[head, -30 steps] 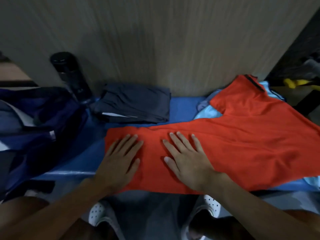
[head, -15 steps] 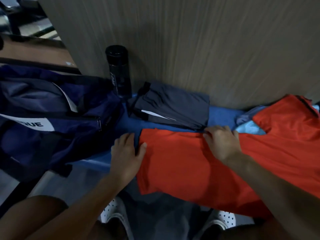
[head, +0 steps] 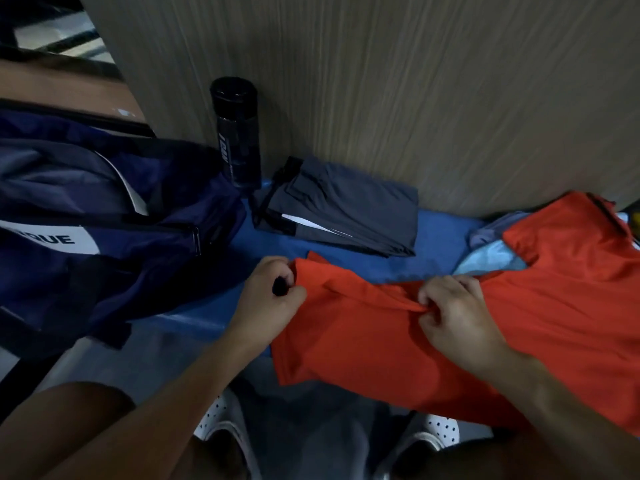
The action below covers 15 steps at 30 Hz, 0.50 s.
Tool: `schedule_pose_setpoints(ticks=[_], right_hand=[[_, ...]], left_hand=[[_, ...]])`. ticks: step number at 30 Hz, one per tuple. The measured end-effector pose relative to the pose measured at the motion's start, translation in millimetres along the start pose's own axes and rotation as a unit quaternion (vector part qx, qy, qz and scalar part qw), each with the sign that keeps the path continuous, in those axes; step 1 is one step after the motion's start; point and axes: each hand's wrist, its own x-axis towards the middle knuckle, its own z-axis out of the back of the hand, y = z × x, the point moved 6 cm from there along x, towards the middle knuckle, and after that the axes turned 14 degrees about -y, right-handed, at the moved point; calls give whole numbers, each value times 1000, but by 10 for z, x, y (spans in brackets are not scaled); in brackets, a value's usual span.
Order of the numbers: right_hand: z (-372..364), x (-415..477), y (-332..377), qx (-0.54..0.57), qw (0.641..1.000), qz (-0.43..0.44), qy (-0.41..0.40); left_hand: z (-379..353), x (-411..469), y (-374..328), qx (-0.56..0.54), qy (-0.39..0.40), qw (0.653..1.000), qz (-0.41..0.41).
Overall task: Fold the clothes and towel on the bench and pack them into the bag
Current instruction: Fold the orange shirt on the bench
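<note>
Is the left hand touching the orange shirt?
Touching. The head view shows the left hand pinching the orange shirt at its corner, fingers curled.

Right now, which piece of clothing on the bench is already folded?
The grey garment by the wall, beside the bottle: a neat stack. The red shirt lies spread, pinched by the left hand and right hand; the blue cloth beneath is crumpled.

On the blue worktop (head: 349, 263), the left hand (head: 266, 303) pinched the red shirt (head: 381, 344) at its far corner and the right hand (head: 453, 317) pinched its far edge, with folded grey shorts (head: 343, 209) behind, a black bottle (head: 239, 133) upright and the navy bag (head: 104, 230) at left.
</note>
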Motion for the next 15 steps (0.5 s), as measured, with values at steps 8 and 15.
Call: schedule_pose_setpoints(ticks=[8, 15], right_hand=[[84, -115, 43, 43, 999, 13, 18], [92, 30, -269, -69, 996, -25, -51]], left_hand=[[47, -48, -70, -89, -43, 993, 61], [-96, 177, 25, 137, -17, 989, -52]])
